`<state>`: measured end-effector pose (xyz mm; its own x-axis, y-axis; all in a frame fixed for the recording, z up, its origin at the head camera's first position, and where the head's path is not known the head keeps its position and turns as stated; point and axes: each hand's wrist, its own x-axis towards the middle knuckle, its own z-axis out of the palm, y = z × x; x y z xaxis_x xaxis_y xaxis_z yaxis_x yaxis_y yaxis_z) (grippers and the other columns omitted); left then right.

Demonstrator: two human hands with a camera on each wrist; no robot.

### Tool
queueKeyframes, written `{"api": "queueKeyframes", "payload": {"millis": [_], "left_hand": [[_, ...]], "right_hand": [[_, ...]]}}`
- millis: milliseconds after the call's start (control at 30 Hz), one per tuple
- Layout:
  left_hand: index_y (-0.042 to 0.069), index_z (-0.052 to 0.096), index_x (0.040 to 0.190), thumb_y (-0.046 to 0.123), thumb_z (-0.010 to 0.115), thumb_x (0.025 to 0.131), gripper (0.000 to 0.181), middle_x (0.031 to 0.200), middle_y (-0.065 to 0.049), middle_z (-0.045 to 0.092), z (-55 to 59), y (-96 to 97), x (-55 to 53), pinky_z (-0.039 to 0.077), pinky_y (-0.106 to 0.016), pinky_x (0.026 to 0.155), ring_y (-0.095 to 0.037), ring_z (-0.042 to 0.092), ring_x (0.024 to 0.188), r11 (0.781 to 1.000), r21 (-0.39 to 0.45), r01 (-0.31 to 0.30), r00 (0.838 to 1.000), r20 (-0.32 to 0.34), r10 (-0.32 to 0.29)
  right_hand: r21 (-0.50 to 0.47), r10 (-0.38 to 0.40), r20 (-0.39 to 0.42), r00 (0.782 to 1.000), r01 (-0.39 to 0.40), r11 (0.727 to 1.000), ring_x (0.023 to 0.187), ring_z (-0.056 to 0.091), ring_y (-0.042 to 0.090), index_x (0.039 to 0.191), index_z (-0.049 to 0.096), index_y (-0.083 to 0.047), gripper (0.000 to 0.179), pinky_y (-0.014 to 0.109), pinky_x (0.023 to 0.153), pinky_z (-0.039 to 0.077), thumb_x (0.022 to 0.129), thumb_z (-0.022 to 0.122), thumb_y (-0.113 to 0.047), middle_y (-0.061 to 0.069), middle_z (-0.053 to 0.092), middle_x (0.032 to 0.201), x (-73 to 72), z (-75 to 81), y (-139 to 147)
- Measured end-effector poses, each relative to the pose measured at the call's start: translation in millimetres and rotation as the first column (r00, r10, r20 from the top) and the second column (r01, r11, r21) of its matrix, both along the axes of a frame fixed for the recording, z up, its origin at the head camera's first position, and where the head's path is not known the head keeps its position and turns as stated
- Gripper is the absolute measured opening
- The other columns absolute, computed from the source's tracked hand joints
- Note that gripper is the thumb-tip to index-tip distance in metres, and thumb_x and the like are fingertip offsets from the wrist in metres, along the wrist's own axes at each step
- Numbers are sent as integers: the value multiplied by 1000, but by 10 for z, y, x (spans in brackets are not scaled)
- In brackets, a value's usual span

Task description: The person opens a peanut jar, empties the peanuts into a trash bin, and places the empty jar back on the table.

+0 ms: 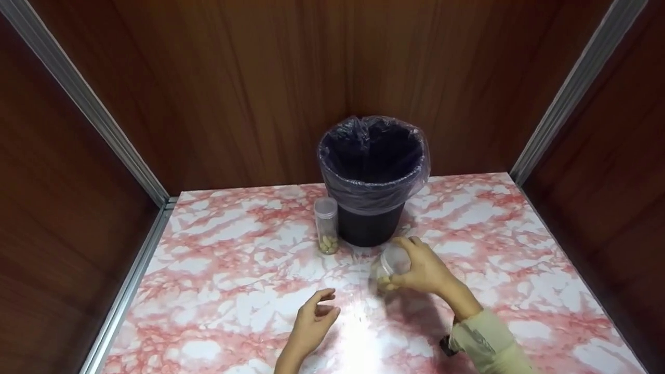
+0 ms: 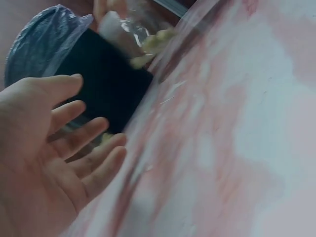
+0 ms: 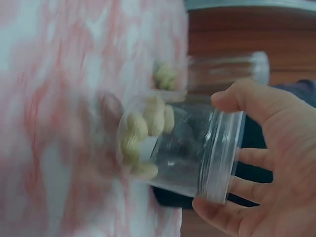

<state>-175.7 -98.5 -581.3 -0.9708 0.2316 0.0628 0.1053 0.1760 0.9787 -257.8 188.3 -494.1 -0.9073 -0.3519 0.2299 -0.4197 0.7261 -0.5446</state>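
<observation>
My right hand (image 1: 423, 267) grips a clear plastic jar (image 3: 182, 148) by its ribbed lid end, fingers and thumb around it. Several pale tan pieces (image 3: 153, 118), like peanuts in their shells, lie at the jar's bottom. Whether the jar touches the table cannot be told. To its left, a taller, slimmer clear jar (image 1: 326, 223) with a whitish lid stands upright, with similar pieces low inside. My left hand (image 1: 311, 322) holds nothing; its fingers are loosely bent above the table, nearer to me than both jars.
A black bin (image 1: 369, 223) lined with a purplish plastic bag (image 1: 374, 195) stands right behind the jars. The table (image 1: 234, 291) has a red-and-white marbled top. Dark wood panels (image 1: 249, 93) with metal corner strips enclose it at the back and sides.
</observation>
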Motion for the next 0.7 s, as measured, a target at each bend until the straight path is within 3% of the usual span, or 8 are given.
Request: {"api": "queueKeyframes", "payload": {"millis": [67,133,200,333,400,533,600,700], "left_hand": [[1,43,141,16,61,97,50,134,-23,46,-28,71,-27,53,-44,88,-32,59,108,995,96,-18,999,35,14],[2,36,146,16,60,97,56,139,-26,40,-33,134,-48,52,-47,89,-38,56,113,976,217,-17,997,76,0],[2,28,150,14,58,98,61,143,-28,33,-5,205,-62,50,-53,91,-43,52,117,928,373,-9,992,118,-37],[9,17,155,15,57,98,69,148,-28,24,77,326,-17,42,-62,96,-42,51,116,798,602,9,979,156,-128],[12,16,156,17,60,96,74,150,-27,22,111,370,-3,42,-62,96,-36,53,112,740,672,18,975,154,-163],[15,20,155,18,68,92,80,151,-24,24,179,394,23,50,-44,93,-29,51,117,668,742,52,974,109,-197],[10,24,154,14,69,90,78,148,-24,31,213,394,20,52,-33,87,-27,50,119,659,749,73,977,80,-199],[1,31,149,6,68,88,71,139,-21,43,252,390,5,53,-24,78,-24,53,113,675,733,83,982,55,-181]], "right_hand": [[-106,36,3,999,-35,994,99,55,26,132,54,-6,81,43,83,50,60,87,-22,9,55,119,79,0,-30],[-212,65,20,998,-60,975,97,54,22,133,54,-8,78,39,81,51,62,86,-16,6,55,121,161,0,-61],[-319,88,52,995,-66,945,95,55,24,134,52,-8,77,41,77,53,64,85,-9,9,55,122,236,7,-97],[-485,136,116,984,-63,872,98,57,31,137,50,-8,78,48,80,54,67,84,-1,15,53,124,409,5,-158],[-545,164,133,977,-67,836,102,56,32,138,48,-8,79,47,82,53,68,84,-2,14,52,126,487,8,-175],[-604,210,142,967,-84,793,107,53,32,140,48,-10,78,44,84,53,71,84,-6,12,52,126,615,3,-205],[-625,234,130,963,-104,774,107,53,32,140,47,-9,77,43,83,53,72,84,-5,13,52,125,655,-3,-217],[-641,264,121,957,-128,757,109,52,32,141,46,-9,77,43,85,53,74,83,-5,13,51,129,689,-5,-217]]}}
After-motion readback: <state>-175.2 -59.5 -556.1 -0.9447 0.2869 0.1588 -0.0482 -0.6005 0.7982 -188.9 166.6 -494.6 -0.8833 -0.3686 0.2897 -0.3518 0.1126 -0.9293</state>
